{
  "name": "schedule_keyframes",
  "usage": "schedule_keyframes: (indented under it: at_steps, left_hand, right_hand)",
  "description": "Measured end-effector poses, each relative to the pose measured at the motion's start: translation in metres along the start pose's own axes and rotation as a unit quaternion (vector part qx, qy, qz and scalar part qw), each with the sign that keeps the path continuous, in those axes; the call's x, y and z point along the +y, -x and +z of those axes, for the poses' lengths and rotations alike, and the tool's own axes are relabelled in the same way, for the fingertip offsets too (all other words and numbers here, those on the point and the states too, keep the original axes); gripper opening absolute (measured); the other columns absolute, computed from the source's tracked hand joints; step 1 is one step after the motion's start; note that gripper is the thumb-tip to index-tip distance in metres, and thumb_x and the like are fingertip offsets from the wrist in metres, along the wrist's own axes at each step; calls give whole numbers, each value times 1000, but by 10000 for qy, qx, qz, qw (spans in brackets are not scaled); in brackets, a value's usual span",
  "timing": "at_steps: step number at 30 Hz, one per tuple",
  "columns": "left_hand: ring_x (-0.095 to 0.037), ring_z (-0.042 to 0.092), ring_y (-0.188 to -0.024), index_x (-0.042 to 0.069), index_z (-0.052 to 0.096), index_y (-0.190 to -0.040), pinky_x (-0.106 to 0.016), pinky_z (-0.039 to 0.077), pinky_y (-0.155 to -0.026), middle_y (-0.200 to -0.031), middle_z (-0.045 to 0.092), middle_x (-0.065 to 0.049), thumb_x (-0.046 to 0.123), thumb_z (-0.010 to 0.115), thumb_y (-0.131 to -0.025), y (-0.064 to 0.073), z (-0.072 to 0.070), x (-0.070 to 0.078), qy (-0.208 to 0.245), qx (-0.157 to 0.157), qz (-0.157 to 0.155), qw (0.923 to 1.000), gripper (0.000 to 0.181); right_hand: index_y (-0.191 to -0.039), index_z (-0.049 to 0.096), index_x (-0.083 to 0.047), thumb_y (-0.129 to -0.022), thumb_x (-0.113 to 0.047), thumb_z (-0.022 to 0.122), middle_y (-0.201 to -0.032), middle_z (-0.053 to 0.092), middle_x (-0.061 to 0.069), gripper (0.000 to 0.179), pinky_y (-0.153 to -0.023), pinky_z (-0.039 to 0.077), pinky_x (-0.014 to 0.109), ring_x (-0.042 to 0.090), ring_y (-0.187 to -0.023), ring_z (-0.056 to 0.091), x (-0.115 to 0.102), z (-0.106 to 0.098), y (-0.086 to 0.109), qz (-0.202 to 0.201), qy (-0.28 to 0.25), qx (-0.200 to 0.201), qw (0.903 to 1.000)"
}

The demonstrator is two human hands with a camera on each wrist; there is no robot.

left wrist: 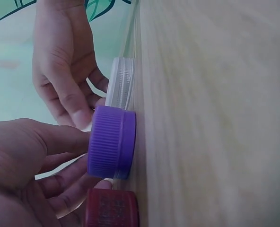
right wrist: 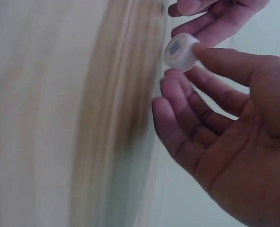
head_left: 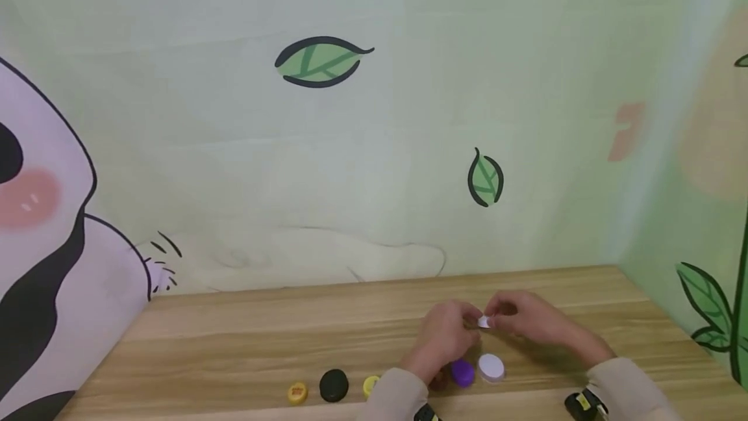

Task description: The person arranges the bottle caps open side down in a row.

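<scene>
My right hand (head_left: 528, 318) pinches a small white cap (right wrist: 181, 52) between thumb and fingertips, a little above the table; its face has a grey centre. My left hand (head_left: 445, 336) reaches in from the other side, fingertips at the same cap (head_left: 484, 322); whether they grip it is hidden. Close in front of the hands stand a ribbed purple bottle cap (left wrist: 110, 142) and a larger white cap (head_left: 491, 368). Beside the purple one is a dark red cap (left wrist: 112, 208), mostly covered by the left hand in the head view.
Along the wooden table (head_left: 234, 336) to the left lie a yellow cap (head_left: 371, 386), partly behind the left sleeve, a black cap (head_left: 334, 386) and an orange-yellow cap (head_left: 297, 394). A printed cloth backdrop (head_left: 409, 115) rises behind the table's far edge.
</scene>
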State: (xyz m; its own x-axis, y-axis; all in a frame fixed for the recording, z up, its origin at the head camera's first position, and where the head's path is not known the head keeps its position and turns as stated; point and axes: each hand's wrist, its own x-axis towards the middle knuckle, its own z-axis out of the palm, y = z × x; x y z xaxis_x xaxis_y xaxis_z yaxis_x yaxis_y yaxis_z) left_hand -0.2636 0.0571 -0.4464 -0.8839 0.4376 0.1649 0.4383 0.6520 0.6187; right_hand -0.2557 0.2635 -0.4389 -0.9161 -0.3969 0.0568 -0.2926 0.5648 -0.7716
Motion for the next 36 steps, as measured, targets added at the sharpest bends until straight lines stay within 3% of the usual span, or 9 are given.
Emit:
schedule_keyframes:
  at_steps: [6,11,16,23,29,36]
  left_hand:
    - [0,62,-75,19,82,-97,-21,47,-70,-83,75,14,11,87,-84,2,-3,2,154,408,148,9989,16]
    - [4,57,-71,21,81,-91,-19,43,-66,-78,72,18,18,89,-86,3,-4,4,273,708,157,9970,10]
    - [4,59,-71,18,81,-93,-19,46,-67,-81,74,16,20,87,-90,5,-6,8,426,569,242,9972,7]
    - [5,64,-71,15,81,-109,-16,48,-67,-88,78,11,14,86,-90,10,-8,10,536,431,577,9960,20]
    - [9,61,-68,16,80,-112,-13,47,-66,-86,78,11,12,86,-87,12,-10,12,393,240,909,9948,26]
    - [10,58,-69,20,82,-105,-13,45,-65,-81,73,18,20,89,-87,18,-9,17,267,72,757,9967,20]
  right_hand:
    - [-105,72,-4,-103,-13,68,-88,67,6,10,-61,52,28,15,-71,59,-7,-4,7,-112,-186,21,9998]
    - [-106,73,-8,-101,-16,73,-98,71,2,9,-73,56,30,16,-84,64,-14,-9,13,-413,-16,155,9990]
    - [-107,73,-7,-101,-11,73,-101,73,0,7,-80,57,29,14,-92,66,-14,-13,19,-791,71,226,9966]
    - [-117,67,5,-105,-1,62,-102,72,10,14,-76,62,38,23,-90,70,-13,-14,26,-528,-677,-29,9963]
    - [-123,64,6,-106,-3,61,-101,73,12,19,-75,62,39,25,-88,72,-17,-16,34,-516,-843,-118,9950]
    - [-119,66,4,-98,0,72,-104,71,10,23,-78,60,31,17,-92,69,-15,-16,39,-441,-670,-361,9961]
